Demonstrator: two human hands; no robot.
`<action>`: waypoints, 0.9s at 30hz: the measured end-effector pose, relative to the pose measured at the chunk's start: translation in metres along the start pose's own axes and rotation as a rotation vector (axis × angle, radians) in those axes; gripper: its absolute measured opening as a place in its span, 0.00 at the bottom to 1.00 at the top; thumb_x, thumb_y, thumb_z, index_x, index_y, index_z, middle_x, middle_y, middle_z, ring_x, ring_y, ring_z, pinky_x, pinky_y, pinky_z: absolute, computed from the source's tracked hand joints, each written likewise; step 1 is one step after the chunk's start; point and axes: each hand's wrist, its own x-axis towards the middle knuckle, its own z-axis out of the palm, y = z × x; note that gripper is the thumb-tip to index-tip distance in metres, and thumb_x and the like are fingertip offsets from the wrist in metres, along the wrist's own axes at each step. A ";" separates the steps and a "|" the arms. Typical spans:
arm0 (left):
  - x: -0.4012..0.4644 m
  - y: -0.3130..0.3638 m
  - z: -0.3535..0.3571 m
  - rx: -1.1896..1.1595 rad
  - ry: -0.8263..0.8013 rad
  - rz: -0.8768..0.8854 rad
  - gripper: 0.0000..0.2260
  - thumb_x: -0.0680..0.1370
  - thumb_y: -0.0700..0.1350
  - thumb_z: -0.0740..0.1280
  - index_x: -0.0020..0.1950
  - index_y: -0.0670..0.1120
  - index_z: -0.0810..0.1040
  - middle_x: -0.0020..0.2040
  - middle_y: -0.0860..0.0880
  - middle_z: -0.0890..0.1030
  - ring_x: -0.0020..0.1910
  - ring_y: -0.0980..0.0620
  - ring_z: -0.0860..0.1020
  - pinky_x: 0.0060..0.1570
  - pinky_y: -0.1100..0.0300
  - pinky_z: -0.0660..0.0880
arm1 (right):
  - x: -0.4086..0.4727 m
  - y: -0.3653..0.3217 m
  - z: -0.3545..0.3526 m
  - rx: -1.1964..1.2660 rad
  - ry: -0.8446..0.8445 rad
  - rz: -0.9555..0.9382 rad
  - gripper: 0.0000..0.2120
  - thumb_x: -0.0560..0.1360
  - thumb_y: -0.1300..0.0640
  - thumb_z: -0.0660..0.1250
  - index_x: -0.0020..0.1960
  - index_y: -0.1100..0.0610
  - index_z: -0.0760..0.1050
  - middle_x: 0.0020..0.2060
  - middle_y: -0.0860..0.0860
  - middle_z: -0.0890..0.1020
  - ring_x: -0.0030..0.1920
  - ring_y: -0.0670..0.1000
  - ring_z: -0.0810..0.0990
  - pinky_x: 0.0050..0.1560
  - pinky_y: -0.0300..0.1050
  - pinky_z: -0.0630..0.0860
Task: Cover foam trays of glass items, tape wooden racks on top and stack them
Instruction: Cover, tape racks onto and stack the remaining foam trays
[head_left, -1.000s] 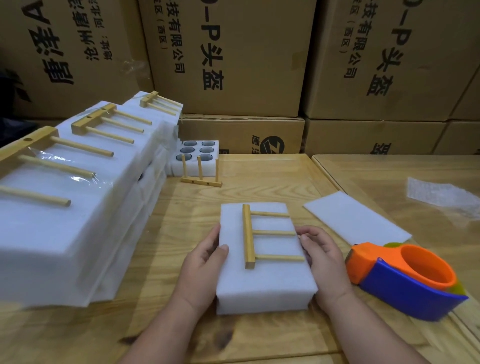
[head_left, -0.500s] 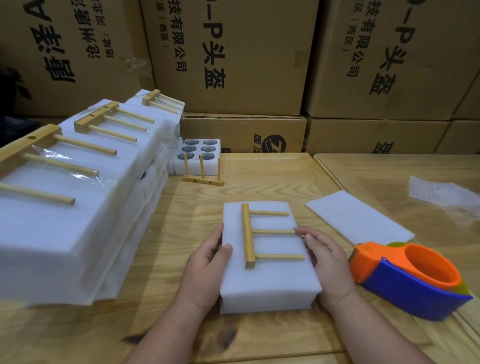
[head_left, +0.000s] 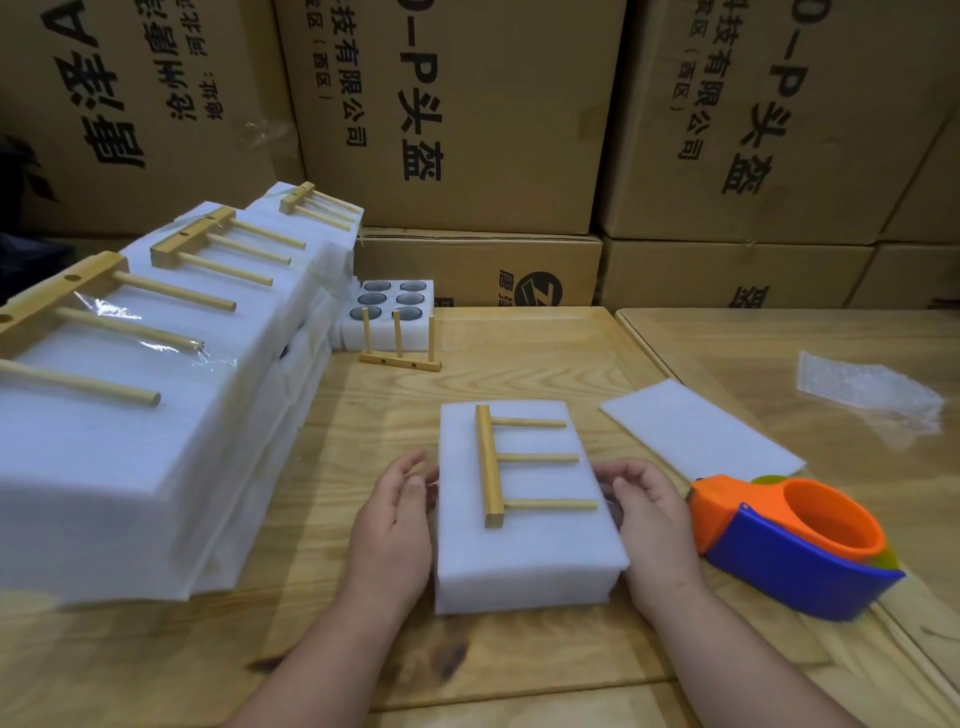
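A covered white foam tray (head_left: 524, 556) lies on the wooden table (head_left: 519, 654) in front of me. On its lid a wooden rack (head_left: 491, 467) lies flat, pegs pointing right, with no tape visible on it. My left hand (head_left: 389, 530) hovers just off the tray's left side, fingers loosely curved. My right hand (head_left: 654, 525) is at the tray's right side, fingertips at the edge near the lowest peg. An orange and blue tape dispenser (head_left: 789, 545) sits just right of my right hand.
Finished trays with racks taped on top are stacked at the left (head_left: 130, 441). Behind stand an uncovered foam tray of glass items (head_left: 395, 299) and an upright rack (head_left: 400, 358). A loose foam sheet (head_left: 696, 431) and crumpled plastic (head_left: 867, 389) lie right. Cardboard boxes (head_left: 467, 104) wall the back.
Both thumbs have come off the top of the tray. My left hand has drawn back a little from the left side, and my right hand has slid to the right edge.
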 end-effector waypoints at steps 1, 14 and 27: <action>-0.003 -0.001 -0.005 0.147 0.020 0.036 0.13 0.80 0.51 0.60 0.61 0.56 0.79 0.57 0.54 0.85 0.59 0.54 0.82 0.63 0.51 0.76 | -0.005 0.001 -0.004 -0.014 0.011 -0.004 0.15 0.82 0.68 0.56 0.45 0.56 0.78 0.42 0.55 0.87 0.39 0.50 0.86 0.34 0.40 0.79; -0.034 0.002 -0.043 1.138 -0.143 0.120 0.22 0.82 0.54 0.58 0.77 0.63 0.65 0.81 0.61 0.58 0.80 0.58 0.54 0.77 0.59 0.53 | -0.063 -0.021 -0.083 -0.378 0.095 -0.270 0.14 0.77 0.72 0.66 0.44 0.54 0.82 0.35 0.55 0.86 0.35 0.49 0.85 0.40 0.34 0.80; -0.033 -0.007 -0.046 1.111 -0.147 0.109 0.21 0.81 0.57 0.60 0.75 0.63 0.68 0.80 0.62 0.60 0.80 0.58 0.55 0.77 0.57 0.54 | 0.003 -0.091 -0.154 -1.655 -0.014 -0.245 0.29 0.66 0.23 0.59 0.34 0.50 0.73 0.27 0.48 0.77 0.30 0.44 0.76 0.31 0.44 0.70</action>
